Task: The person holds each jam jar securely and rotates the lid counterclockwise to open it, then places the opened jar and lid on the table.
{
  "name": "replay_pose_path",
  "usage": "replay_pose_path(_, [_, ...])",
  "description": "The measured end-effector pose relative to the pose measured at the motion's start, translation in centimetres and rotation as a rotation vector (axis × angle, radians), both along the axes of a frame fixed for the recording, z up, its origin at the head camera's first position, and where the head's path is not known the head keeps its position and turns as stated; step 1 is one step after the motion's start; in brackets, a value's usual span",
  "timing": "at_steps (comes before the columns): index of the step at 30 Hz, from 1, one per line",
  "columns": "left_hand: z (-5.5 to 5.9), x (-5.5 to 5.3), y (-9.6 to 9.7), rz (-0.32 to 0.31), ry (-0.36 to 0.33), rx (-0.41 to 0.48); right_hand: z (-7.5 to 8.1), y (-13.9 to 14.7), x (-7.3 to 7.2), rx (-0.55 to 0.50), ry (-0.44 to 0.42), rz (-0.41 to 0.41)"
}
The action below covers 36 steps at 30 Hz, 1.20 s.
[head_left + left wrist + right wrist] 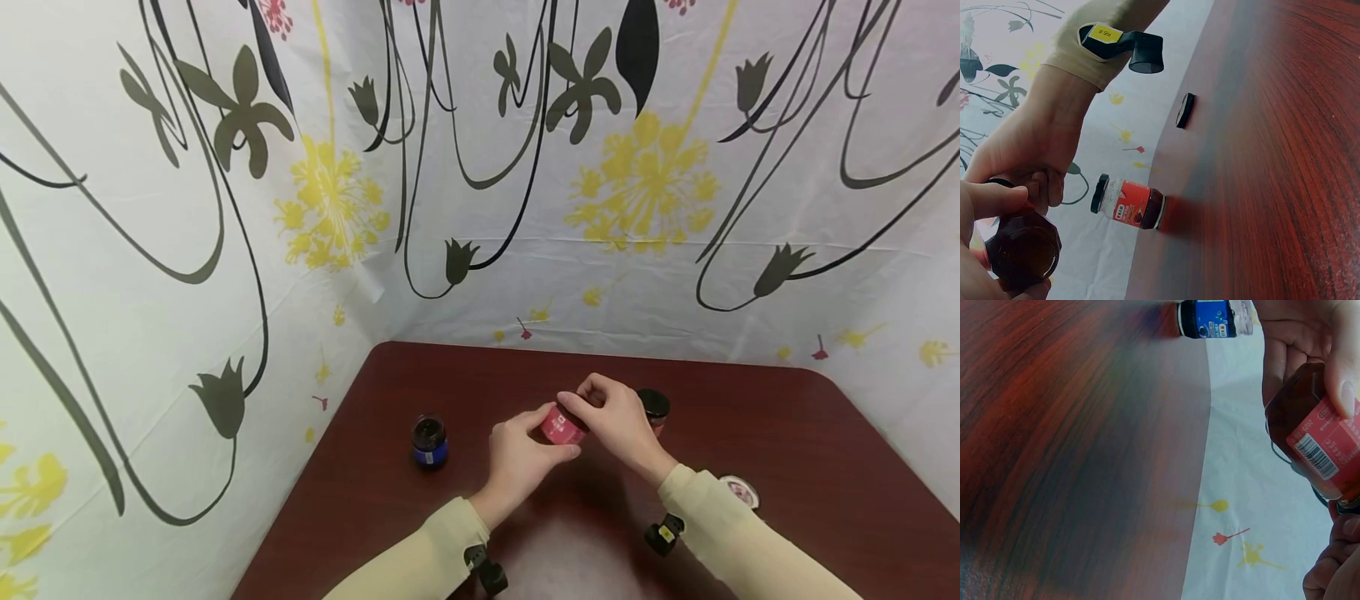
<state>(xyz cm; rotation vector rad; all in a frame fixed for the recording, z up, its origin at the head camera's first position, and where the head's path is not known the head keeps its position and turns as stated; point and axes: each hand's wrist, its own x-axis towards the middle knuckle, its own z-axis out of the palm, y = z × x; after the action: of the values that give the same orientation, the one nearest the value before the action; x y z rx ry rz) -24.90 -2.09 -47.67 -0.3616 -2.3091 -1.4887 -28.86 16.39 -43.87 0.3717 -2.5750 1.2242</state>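
Bearing a red label [1330, 445], a faceted brown jar [1025, 247] is held by curled left fingers [531, 418] and pinching right fingers [575, 406].

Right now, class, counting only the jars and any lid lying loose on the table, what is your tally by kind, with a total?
Jars: 3 (held jar, blue-labelled jar, black-lidded jar with an orange-red label)
Loose lid: 1
Total: 4

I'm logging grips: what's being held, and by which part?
A red-labelled jar: the left hand holds its body, the right hand grips its top end.
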Motion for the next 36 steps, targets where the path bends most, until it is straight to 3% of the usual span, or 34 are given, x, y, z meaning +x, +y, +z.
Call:
replay_pose_path(28, [0.0, 0.23, -0.21, 0.03, 0.034, -0.059, -0.27, 0.01, 0.22, -0.013, 0.013, 0.058])
replay_pose_path(36, [0.05, 0.22, -0.18, 0.048, 0.082, -0.064, -0.37, 0.29, 0.05, -0.024, 0.004, 0.084])
